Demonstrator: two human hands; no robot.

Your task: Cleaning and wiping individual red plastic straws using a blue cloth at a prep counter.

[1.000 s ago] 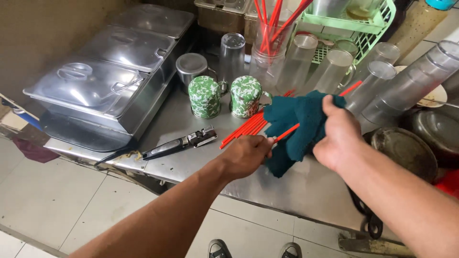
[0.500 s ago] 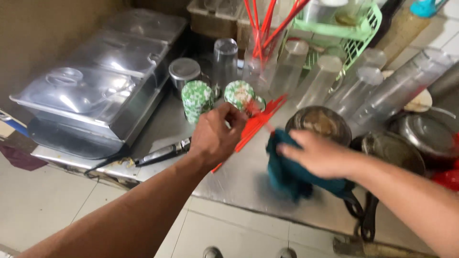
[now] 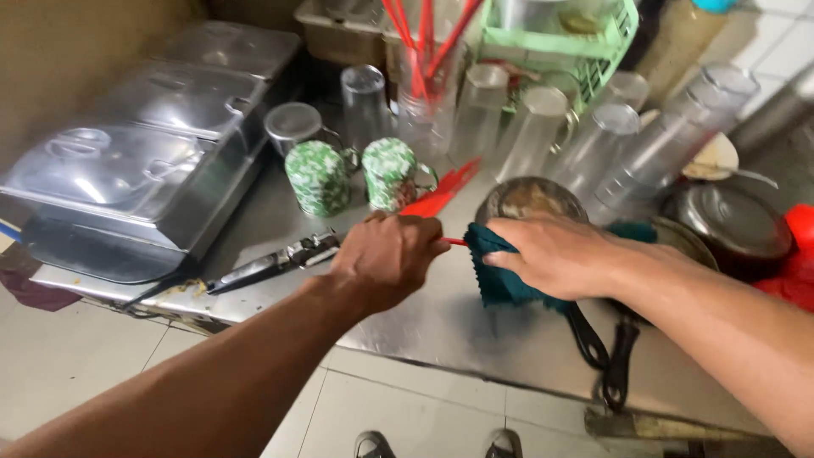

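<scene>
Left hand [image 3: 386, 259] fingers closed on red chopstick [image 3: 455, 242]; right hand [image 3: 555, 254] fingers clutch teal cloth [image 3: 496, 284] around it. Two green mugs [image 3: 318, 176], tongs [image 3: 271, 263], glasses [image 3: 517, 127] crowd tabletop [image 3: 441, 326] behind.

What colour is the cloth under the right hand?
Dark teal cloth, under the right hand; head view.

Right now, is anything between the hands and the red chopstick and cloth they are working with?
Nothing visible. The left hand is closed on the red chopstick, whose short exposed length runs straight into the teal cloth gripped by the right hand above the steel counter.
</scene>
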